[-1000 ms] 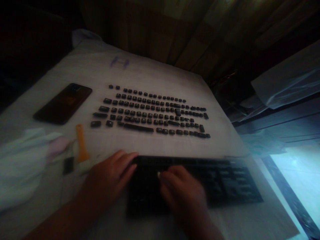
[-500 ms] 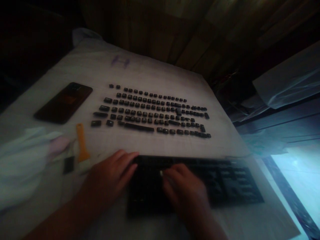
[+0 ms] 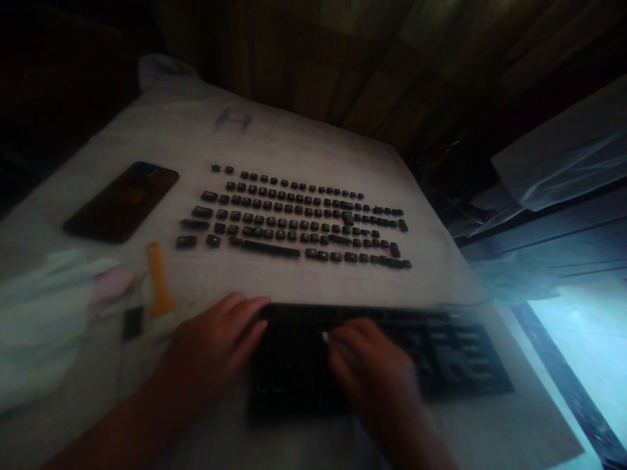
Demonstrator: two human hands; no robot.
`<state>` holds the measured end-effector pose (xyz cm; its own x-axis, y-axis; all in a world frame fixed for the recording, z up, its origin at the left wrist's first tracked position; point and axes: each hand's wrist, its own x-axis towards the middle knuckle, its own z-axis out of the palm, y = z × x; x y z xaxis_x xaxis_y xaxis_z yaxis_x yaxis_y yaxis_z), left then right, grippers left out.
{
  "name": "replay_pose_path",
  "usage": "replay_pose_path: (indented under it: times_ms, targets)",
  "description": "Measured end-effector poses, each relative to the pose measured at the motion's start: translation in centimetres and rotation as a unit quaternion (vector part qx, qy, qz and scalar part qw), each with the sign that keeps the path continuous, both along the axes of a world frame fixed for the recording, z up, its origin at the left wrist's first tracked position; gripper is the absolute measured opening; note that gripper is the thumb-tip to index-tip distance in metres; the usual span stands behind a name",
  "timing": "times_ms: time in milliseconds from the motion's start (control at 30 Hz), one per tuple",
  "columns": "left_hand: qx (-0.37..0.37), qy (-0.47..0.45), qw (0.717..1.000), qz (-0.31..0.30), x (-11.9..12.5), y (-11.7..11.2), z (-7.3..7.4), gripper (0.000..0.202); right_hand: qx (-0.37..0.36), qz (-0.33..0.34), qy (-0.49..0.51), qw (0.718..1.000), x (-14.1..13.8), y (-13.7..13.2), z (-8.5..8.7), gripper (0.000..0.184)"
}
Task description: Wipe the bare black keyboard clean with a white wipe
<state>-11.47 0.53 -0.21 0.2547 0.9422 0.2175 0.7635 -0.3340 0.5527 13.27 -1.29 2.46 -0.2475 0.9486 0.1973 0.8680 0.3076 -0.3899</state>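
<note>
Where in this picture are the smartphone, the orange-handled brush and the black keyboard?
Smartphone (image 3: 121, 203): head view, middle of its dark upper face.
Orange-handled brush (image 3: 157, 279): head view, on its handle.
Black keyboard (image 3: 296, 369): head view, left part of its top.

Dim light, white-covered table (image 3: 294, 140), bright floor (image 3: 582, 326) at right

It looked like a dim room in a home, though the darkness left that unsure: a pale covering (image 3: 313, 286) lay spread mid-frame, brown panelling or curtain (image 3: 304, 65) filled the top, whitish sheeting (image 3: 568, 143) hung at right, and bright floor (image 3: 582, 320) showed lower right.
</note>
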Motion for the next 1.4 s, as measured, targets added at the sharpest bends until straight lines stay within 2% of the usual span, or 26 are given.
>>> replay_pose_path:
  times_ms: [200,400,600,833,1033,1233,1400]
  targets:
    - [0.002,0.003,1.0,0.0,0.0,0.0,-0.1,0.033,0.035,-0.016,-0.005,0.999,-0.6,0.7,0.1,0.027]
    - [-0.017,0.002,1.0,0.005,0.0,-0.1,0.2,0.033,0.011,-0.006,-0.026,1.0,-0.7,0.4,0.0,0.027]
    - [-0.018,0.006,1.0,-0.004,-0.1,-0.1,0.2,0.033,0.002,0.002,-0.006,1.0,-0.4,-0.2,-0.1,0.028]
    - [-0.048,-0.011,0.999,0.017,0.1,-0.1,0.3,0.033,0.003,0.001,0.001,1.0,-0.3,-0.1,0.2,0.027]
    - [-0.046,-0.009,0.999,0.014,0.1,-0.1,0.4,0.033,0.02,-0.007,-0.013,1.0,-0.8,0.5,0.0,0.028]
    - [-0.047,-0.009,0.999,0.01,0.0,0.0,0.4,0.031,0.025,-0.01,-0.007,1.0,-1.0,0.0,-0.1,0.028]
    - [-0.036,-0.013,0.999,0.01,0.0,0.0,0.3,0.029,0.005,-0.008,0.007,1.0,-0.6,-0.1,0.1,0.025]
